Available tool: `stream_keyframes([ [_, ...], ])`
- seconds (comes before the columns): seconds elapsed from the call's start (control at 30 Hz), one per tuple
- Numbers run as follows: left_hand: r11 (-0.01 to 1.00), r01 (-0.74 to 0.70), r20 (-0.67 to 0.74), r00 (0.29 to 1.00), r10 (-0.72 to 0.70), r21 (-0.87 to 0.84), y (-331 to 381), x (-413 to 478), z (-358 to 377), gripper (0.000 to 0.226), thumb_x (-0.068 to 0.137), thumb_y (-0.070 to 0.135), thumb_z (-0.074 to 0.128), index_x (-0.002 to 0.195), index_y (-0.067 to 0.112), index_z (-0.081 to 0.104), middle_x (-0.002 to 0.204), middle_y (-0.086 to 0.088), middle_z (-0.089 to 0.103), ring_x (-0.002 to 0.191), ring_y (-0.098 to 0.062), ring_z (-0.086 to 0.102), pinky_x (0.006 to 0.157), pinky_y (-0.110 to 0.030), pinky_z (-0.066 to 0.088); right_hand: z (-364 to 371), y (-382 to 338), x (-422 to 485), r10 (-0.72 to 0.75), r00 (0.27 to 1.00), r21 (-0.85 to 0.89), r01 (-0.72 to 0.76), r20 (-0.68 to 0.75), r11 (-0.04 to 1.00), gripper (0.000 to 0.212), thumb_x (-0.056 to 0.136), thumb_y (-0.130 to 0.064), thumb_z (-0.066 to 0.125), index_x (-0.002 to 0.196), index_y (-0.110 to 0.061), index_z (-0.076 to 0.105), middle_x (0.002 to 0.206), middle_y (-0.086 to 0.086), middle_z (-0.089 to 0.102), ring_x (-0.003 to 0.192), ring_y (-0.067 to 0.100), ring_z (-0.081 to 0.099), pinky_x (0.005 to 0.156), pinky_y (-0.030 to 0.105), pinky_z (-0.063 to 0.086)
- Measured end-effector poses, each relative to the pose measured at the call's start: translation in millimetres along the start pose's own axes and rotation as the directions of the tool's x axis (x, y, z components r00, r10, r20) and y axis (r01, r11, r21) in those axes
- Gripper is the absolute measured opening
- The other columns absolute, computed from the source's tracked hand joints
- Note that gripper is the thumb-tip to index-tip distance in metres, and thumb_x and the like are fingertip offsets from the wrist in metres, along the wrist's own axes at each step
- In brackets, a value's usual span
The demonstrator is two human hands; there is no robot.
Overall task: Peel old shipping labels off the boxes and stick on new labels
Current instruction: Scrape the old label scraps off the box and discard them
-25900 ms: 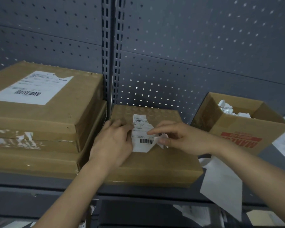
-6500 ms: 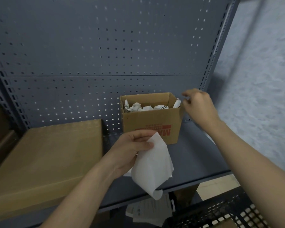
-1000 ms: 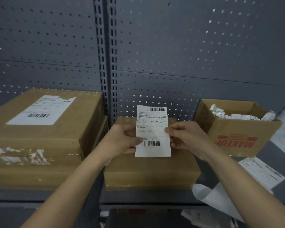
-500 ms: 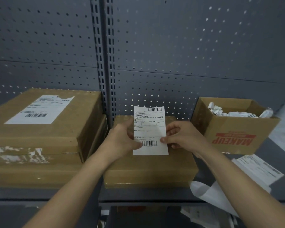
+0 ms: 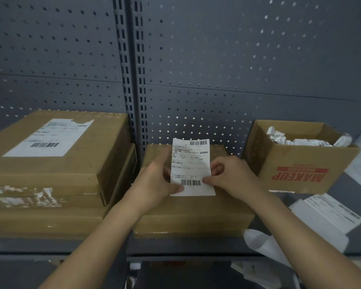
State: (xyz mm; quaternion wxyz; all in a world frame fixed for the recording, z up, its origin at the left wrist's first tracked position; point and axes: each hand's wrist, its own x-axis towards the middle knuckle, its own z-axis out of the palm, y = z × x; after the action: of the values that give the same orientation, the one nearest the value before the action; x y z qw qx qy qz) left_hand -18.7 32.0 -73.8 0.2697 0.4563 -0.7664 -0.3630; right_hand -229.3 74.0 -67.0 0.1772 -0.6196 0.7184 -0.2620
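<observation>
New shipping label [image 5: 191, 167] has come lower in the last second, its bottom edge now at the bare flat box [image 5: 196, 213] by the front edge of the shelf [image 5: 196, 250]. Left hand [image 5: 154, 184] and right hand [image 5: 231, 176] each hold a side in a pinching grip; smoothing it down looks next.

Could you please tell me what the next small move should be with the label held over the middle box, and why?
Probably lower the new label flat onto the middle box and press it down. The left hand and right hand pinch its lower sides, it stands tilted up above the box, and the visible box top is bare cardboard.
</observation>
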Motion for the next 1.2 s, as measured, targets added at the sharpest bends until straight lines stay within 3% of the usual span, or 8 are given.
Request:
stream_keyframes([
  [0.23, 1.0, -0.03, -0.013, 0.999, 0.03, 0.004, -7, 3, 2, 0.1, 0.074, 0.015, 0.086, 0.146, 0.052, 0.028, 0.101, 0.011, 0.069, 0.093, -0.001, 0.064, 0.084, -0.024, 0.055, 1, 1, 0, -0.015, 1.0, -0.025, 0.015, -0.021, 1.0, 0.029, 0.08, -0.037, 0.079, 0.103, -0.024, 0.066, 0.09, -0.017, 0.064, 0.077, -0.006, 0.06, 0.056, 0.007, 0.043],
  [0.43, 1.0, -0.023, -0.011, 1.0, 0.024, 0.014, -12, 6, 2, 0.096, 0.075, 0.016, 0.085, 0.144, 0.052, 0.03, 0.1, 0.013, 0.066, 0.096, 0.004, 0.059, 0.065, -0.002, 0.043, 3, 3, 1, -0.026, 0.998, -0.059, 0.023, -0.051, 0.998, 0.03, 0.082, -0.04, 0.077, 0.103, -0.022, 0.067, 0.086, -0.021, 0.057, 0.074, -0.007, 0.057, 0.054, 0.006, 0.042],
  [0.53, 0.998, -0.051, -0.022, 0.998, 0.052, 0.022, -14, 7, 5, 0.09, 0.077, 0.016, 0.083, 0.144, 0.049, 0.033, 0.111, 0.02, 0.064, 0.102, 0.004, 0.058, 0.07, 0.001, 0.045, 6, 4, 2, -0.036, 0.997, -0.071, 0.032, -0.061, 0.997, 0.025, 0.084, -0.039, 0.075, 0.1, -0.02, 0.068, 0.091, -0.019, 0.062, 0.069, -0.008, 0.056, 0.049, 0.005, 0.041],
  [0.7, 0.987, -0.02, -0.132, 0.99, 0.041, 0.16, -15, 10, 10, 0.079, 0.08, 0.032, 0.079, 0.144, 0.043, 0.034, 0.135, 0.009, 0.051, 0.131, -0.019, 0.042, 0.105, -0.041, 0.046, 13, 2, 7, -0.049, 0.994, -0.122, 0.037, -0.101, 0.992, 0.025, 0.088, -0.041, 0.07, 0.102, -0.02, 0.068, 0.106, -0.006, 0.071, 0.078, 0.004, 0.064, 0.057, 0.018, 0.051],
  [0.8, 0.95, 0.053, -0.138, 0.99, -0.011, 0.307, -9, 12, 12, 0.07, 0.088, 0.041, 0.069, 0.147, 0.037, 0.033, 0.141, -0.002, 0.042, 0.132, -0.027, 0.034, 0.105, -0.041, 0.039, 14, 0, 12, -0.065, 0.989, -0.207, 0.036, -0.133, 0.978, 0.03, 0.09, -0.045, 0.066, 0.108, -0.022, 0.067, 0.102, -0.002, 0.07, 0.075, 0.01, 0.063, 0.057, 0.026, 0.051],
  [0.93, 0.895, 0.08, -0.127, 0.992, -0.026, 0.439, -5, 23, 11, 0.059, 0.091, 0.049, 0.061, 0.144, 0.036, 0.039, 0.141, -0.007, 0.042, 0.126, -0.031, 0.036, 0.104, -0.043, 0.037, 12, -1, 23, -0.08, 0.984, -0.327, 0.023, -0.161, 0.945, 0.038, 0.089, -0.052, 0.064, 0.115, -0.024, 0.063, 0.111, -0.004, 0.069, 0.095, 0.019, 0.067, 0.068, 0.032, 0.053],
  [1.07, 0.857, 0.126, -0.112, 0.99, -0.081, 0.5, -3, 40, 9, 0.061, 0.091, 0.055, 0.058, 0.145, 0.032, 0.042, 0.145, -0.01, 0.039, 0.128, -0.035, 0.035, 0.105, -0.043, 0.036, 14, 0, 45, -0.042, 0.987, -0.311, -0.008, -0.155, 0.95, 0.048, 0.084, -0.054, 0.067, 0.115, -0.019, 0.058, 0.115, 0.004, 0.065, 0.098, 0.024, 0.066, 0.077, 0.041, 0.057],
  [1.2, 0.84, 0.155, -0.131, 0.986, -0.101, 0.52, -6, 58, 8, 0.06, 0.09, 0.057, 0.057, 0.143, 0.03, 0.045, 0.144, -0.012, 0.041, 0.129, -0.036, 0.035, 0.105, -0.046, 0.037, 17, 0, 65, 0.013, 0.991, -0.296, -0.053, -0.135, 0.954, 0.052, 0.083, -0.056, 0.068, 0.111, -0.015, 0.055, 0.105, 0.003, 0.067, 0.091, 0.023, 0.066, 0.071, 0.038, 0.057],
])
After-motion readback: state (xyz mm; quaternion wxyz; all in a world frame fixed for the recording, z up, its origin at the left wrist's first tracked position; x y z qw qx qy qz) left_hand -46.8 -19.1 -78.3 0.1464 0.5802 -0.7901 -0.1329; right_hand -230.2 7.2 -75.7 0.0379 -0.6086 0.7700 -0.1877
